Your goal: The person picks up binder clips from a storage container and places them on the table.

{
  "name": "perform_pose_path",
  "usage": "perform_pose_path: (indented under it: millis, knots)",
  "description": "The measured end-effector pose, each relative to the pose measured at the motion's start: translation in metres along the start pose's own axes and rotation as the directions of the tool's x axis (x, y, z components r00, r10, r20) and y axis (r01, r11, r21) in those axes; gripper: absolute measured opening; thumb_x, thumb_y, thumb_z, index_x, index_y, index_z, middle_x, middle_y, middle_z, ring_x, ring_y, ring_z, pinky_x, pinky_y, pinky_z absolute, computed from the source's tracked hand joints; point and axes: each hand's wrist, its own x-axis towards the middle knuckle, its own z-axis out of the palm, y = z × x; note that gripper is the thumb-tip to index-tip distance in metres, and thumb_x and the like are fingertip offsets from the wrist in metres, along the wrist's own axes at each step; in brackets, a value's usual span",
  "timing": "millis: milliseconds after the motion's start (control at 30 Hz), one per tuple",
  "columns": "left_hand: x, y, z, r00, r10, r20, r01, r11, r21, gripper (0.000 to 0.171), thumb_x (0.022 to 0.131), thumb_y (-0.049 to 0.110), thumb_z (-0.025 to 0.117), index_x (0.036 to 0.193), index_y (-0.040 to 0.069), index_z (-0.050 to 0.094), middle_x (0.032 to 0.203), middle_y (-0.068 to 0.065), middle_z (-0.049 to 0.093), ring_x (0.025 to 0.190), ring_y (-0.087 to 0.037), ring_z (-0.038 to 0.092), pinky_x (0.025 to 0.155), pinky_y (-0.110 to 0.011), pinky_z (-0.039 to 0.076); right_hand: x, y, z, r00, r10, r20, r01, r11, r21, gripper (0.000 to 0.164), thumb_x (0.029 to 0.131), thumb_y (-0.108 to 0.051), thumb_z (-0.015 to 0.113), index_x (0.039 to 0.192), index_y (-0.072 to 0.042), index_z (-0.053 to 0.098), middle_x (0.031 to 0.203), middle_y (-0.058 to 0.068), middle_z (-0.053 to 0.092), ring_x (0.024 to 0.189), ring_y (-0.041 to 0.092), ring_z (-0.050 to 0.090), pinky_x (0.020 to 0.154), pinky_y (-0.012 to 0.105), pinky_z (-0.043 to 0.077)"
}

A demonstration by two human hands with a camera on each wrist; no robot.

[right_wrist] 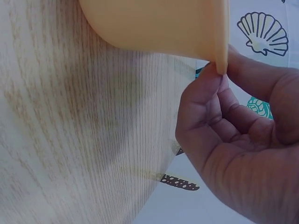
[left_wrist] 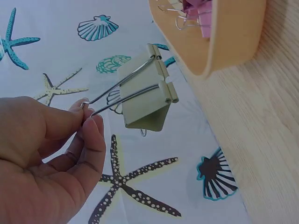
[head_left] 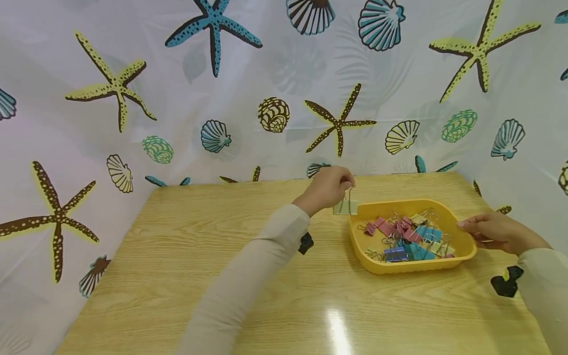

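A large pale yellow-green binder clip [left_wrist: 145, 93] hangs by one wire handle from the thumb and fingertips of my left hand [head_left: 326, 188]. In the head view this binder clip [head_left: 345, 207] is just left of the yellow basket's far left corner. My right hand [head_left: 503, 231] pinches the right rim of the yellow basket [head_left: 412, 268] between thumb and curled forefinger, as the right wrist view shows at the rim [right_wrist: 222, 42]. Inside the basket lie several binder clips: pink ones [head_left: 385, 227], blue ones [head_left: 396, 254] and pale yellow ones [head_left: 437, 247].
The basket is on the right part of a light wooden table [head_left: 199, 236]. Behind the table and along its sides hangs a white cloth [head_left: 248, 88] printed with starfish and shells. A black wrist strap piece [head_left: 507, 282] shows by the right sleeve.
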Motion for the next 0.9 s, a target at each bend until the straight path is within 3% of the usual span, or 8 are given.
perform_pose_path:
  millis: [167,233,267,400,467,667,900]
  knots:
    - [-0.001,-0.025,0.001,0.998,-0.061,0.013,0.060,0.998,0.019,0.018,0.099,0.010,0.052,0.100,0.008,0.070,0.099,-0.004,0.068,0.087,-0.015,0.062,0.080,-0.026,0.050,0.000,0.001,0.000,1.000,-0.005,0.002,0.005,1.000,0.006,0.036,0.100,-0.029,0.051,0.114,0.003,0.062,0.089,-0.005,0.066,0.078,0.009,0.064,0.072,0.027,0.055]
    - [-0.002,-0.036,0.004,0.996,-0.084,0.018,0.084,0.996,0.015,0.018,0.099,0.010,0.052,0.099,0.008,0.070,0.099,-0.006,0.069,0.088,-0.018,0.063,0.094,-0.031,0.046,-0.001,0.001,0.001,1.000,-0.008,0.003,0.008,1.000,0.005,0.038,0.100,-0.030,0.051,0.116,0.004,0.060,0.090,-0.005,0.066,0.079,0.009,0.064,0.072,0.028,0.055]
    - [-0.002,-0.041,0.006,0.995,-0.096,0.023,0.095,0.995,0.008,0.019,0.099,0.010,0.052,0.100,0.007,0.070,0.099,-0.007,0.069,0.088,-0.018,0.063,0.095,-0.032,0.046,-0.001,0.001,0.001,1.000,-0.011,0.004,0.011,1.000,0.005,0.039,0.100,-0.030,0.051,0.117,0.005,0.059,0.090,-0.005,0.066,0.079,0.010,0.064,0.071,0.028,0.055]
    - [-0.005,-0.062,0.013,0.988,-0.148,0.038,0.149,0.988,-0.047,0.020,0.100,0.011,0.051,0.103,0.004,0.070,0.101,-0.009,0.069,0.088,-0.021,0.063,0.095,-0.035,0.046,-0.001,0.001,0.002,1.000,-0.013,0.000,0.013,1.000,0.008,0.042,0.100,-0.030,0.052,0.119,0.006,0.057,0.090,-0.005,0.065,0.079,0.010,0.064,0.071,0.028,0.054]
    - [-0.004,-0.069,0.018,0.984,-0.173,0.044,0.176,0.981,-0.084,0.021,0.100,0.011,0.051,0.104,0.003,0.070,0.101,-0.010,0.068,0.087,-0.021,0.063,0.082,-0.033,0.051,-0.002,0.001,0.002,1.000,-0.015,-0.006,0.015,1.000,0.014,0.042,0.100,-0.030,0.052,0.120,0.007,0.056,0.090,-0.005,0.065,0.078,0.010,0.064,0.071,0.028,0.054]
    - [-0.004,-0.078,0.030,0.976,-0.215,0.039,0.218,0.969,-0.116,0.020,0.099,0.011,0.053,0.102,0.003,0.071,0.099,-0.009,0.069,0.087,-0.022,0.064,0.082,-0.034,0.051,-0.006,-0.001,0.006,0.999,-0.032,-0.032,0.031,0.999,-0.006,0.048,0.100,-0.029,0.051,0.124,0.013,0.052,0.090,-0.004,0.065,0.077,0.009,0.063,0.070,0.027,0.054]
    - [-0.004,-0.079,0.039,0.974,-0.226,0.029,0.228,0.967,-0.115,0.019,0.098,0.008,0.053,0.101,0.000,0.071,0.097,-0.011,0.069,0.084,-0.024,0.065,0.077,-0.033,0.052,-0.009,-0.004,0.009,0.998,-0.034,-0.043,0.033,0.999,-0.023,0.045,0.101,-0.029,0.051,0.121,0.011,0.055,0.088,-0.004,0.066,0.075,0.009,0.062,0.069,0.027,0.054]
